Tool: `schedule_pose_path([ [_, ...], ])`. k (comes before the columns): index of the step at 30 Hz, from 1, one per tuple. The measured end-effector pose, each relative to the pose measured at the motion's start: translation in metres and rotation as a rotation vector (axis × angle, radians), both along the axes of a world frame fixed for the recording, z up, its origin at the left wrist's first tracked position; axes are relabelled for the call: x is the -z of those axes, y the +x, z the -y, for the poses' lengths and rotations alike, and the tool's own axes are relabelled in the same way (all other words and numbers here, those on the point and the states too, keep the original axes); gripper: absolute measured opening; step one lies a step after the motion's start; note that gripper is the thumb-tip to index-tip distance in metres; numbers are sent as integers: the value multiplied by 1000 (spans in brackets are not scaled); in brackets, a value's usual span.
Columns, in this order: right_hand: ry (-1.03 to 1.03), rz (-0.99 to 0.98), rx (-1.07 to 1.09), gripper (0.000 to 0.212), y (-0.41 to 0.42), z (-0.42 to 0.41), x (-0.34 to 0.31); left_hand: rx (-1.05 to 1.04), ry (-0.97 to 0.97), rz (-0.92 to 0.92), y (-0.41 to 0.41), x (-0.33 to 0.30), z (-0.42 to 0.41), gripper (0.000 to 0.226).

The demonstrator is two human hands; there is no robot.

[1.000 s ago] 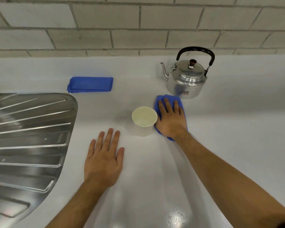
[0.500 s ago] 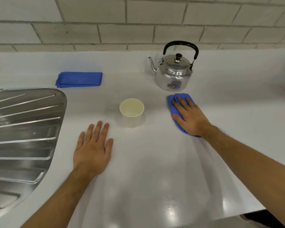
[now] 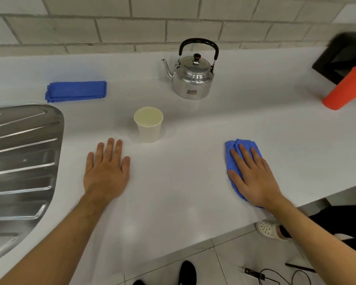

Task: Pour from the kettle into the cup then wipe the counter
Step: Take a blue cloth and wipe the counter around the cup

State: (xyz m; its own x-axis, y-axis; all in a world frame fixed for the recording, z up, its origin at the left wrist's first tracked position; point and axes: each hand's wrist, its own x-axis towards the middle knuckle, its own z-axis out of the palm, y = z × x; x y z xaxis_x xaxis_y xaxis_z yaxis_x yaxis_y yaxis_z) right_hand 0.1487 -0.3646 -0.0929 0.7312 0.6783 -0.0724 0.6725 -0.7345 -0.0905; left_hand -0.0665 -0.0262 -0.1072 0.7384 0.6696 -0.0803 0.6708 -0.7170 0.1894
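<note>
A steel kettle (image 3: 191,79) with a black handle stands upright at the back of the white counter (image 3: 183,182), spout pointing left. A white paper cup (image 3: 148,125) stands in front of it, a little to the left. My right hand (image 3: 253,175) lies flat on a crumpled blue cloth (image 3: 234,147), pressing it onto the counter well to the right of the cup, near the front edge. My left hand (image 3: 107,171) rests palm down on the bare counter just in front and left of the cup, fingers spread, holding nothing.
A folded blue cloth (image 3: 76,91) lies at the back left. A steel draining board (image 3: 21,165) fills the left side. An orange object (image 3: 345,89) and a dark box (image 3: 345,56) stand at the far right. Another person's shoe (image 3: 267,229) shows below the counter edge.
My right hand has slid the blue cloth from beside the cup rightwards and towards the counter's front edge. My left hand, the cup and the kettle have stayed put.
</note>
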Motion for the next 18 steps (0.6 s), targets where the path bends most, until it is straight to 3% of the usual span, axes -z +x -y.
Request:
schedule_pose_path([
  [10, -50, 8, 92, 78, -109, -47, -1, 27, -77, 12, 1, -1, -9, 62],
  [15, -23, -3, -25, 76, -168, -108, -3, 4, -431, 299, -16, -19, -19, 53],
  [18, -11, -35, -136, 76, -203, -146, -2, -24, -482, 365, -45, -26, -17, 50],
])
